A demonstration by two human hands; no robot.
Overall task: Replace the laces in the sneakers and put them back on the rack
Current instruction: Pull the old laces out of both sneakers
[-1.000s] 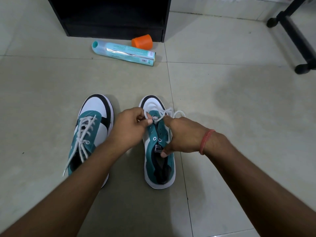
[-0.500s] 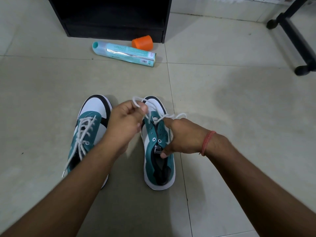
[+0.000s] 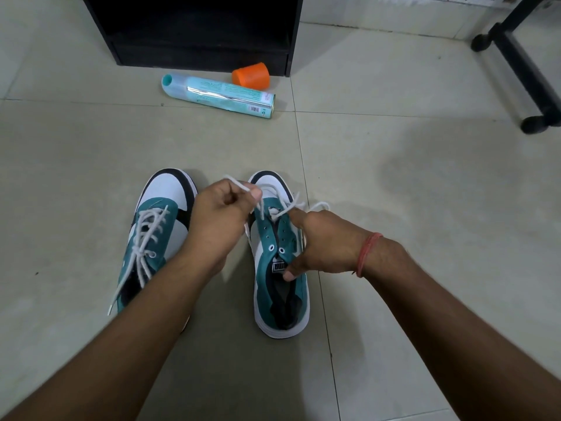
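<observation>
White lace point(image 3: 282, 208) is being threaded through the toe eyelets of the right-hand teal sneaker point(image 3: 280, 268) on the floor, left hand point(image 3: 218, 217) pinching its end, right hand point(image 3: 318, 241) gripping the upper; next, feed the following eyelet.

Bare forearms; red thread band point(image 3: 367, 253) circles the right wrist.

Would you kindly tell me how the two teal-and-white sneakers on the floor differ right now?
The left teal-and-white sneaker is laced along its eyelets and untouched; the right teal-and-white sneaker has lace only near the toe, its lower eyelets empty. The right hand steadies it while the left hand pinches its white lace. Both point toward the rack.
</observation>
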